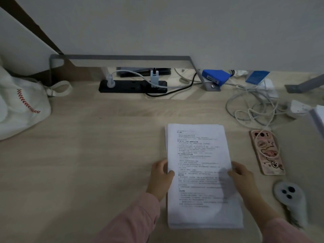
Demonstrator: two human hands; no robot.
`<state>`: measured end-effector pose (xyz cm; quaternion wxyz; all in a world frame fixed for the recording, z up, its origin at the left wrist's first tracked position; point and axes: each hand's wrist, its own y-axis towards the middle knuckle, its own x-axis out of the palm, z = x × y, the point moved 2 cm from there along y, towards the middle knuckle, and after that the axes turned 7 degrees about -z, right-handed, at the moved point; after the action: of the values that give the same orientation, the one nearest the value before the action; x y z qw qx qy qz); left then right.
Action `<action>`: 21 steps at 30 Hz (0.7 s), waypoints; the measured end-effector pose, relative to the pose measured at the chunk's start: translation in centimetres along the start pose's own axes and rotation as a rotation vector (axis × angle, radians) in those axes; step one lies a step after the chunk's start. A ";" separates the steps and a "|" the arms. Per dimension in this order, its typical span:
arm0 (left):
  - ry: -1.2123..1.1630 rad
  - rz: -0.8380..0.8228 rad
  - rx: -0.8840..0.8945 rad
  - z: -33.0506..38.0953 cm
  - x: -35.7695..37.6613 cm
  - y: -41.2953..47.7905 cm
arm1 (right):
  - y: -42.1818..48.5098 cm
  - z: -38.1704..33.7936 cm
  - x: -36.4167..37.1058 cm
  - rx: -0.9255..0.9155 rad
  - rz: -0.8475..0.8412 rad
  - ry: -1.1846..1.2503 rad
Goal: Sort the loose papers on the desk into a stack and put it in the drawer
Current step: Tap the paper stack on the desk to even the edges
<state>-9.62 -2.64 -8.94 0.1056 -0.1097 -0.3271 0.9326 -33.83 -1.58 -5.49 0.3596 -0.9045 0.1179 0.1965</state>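
A: Near edge first. What is logged?
B: Pink sleeves (133, 220) are seen at the bottom. The paper stack (201, 190) is laid flat on the desk (105, 155), right of centre, directly in front of the person.
A: Hands?
B: The left hand (160, 176) is set on the stack's left long edge, with the thumb laid over the top sheet and the fingers curled at the edge. The right hand (242, 174) is placed the same way on the right long edge. Both edges are judged pinched. Fingertips under the sheets cannot be seen.
A: Key relation?
B: The stack is held between the two hands, at about mid-length. Its long axis is run away from the person, with the far end leaned slightly left. Neither hand is nearer, and contact is made by both. Sheet edges at the far left corner are seen a little offset, so squaring is judged unfinished.
A: Drawer?
B: Not in view, so its direction cannot be told. A two-handed lift is judged to be called for first.
A: Surroundings, outward?
B: A white controller (289, 195) and a phone in a pink case (266, 152) are noted right of the stack, apart from it. White cables (254, 109) are tangled beyond the phone. A white canvas bag (21, 106) is set far left. A black power strip (132, 86) is laid by the wall.
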 end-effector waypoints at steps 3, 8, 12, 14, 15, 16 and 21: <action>-0.068 0.000 -0.038 -2.2 0.6 1.1 | 0.6 0.0 0.1 0.069 -0.073 0.078; -0.124 0.056 0.015 1.6 -0.4 -1.2 | 1.4 -0.9 0.9 0.155 -0.200 0.113; -0.207 0.109 -0.011 1.1 -1.9 -2.2 | 1.9 -1.4 3.1 0.073 -0.275 0.079; -0.221 0.153 -0.014 0.4 -3.0 -2.9 | 1.4 -2.2 4.5 0.006 -0.338 0.096; -0.230 0.180 -0.018 0.1 -3.6 -3.3 | 1.0 -2.7 5.2 -0.029 -0.373 0.087; -0.250 0.205 -0.028 -0.4 -4.2 -3.7 | 0.5 -3.3 5.9 -0.068 -0.405 0.072; -0.444 0.311 -0.091 -2.0 -7.7 -5.4 | -2.5 -7.5 8.7 -0.315 -0.479 -0.022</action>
<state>-1.06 0.58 -6.07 -0.1183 0.0440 -0.3629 0.9232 -23.11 -5.62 -2.84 0.2523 -0.9491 -0.1351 0.1317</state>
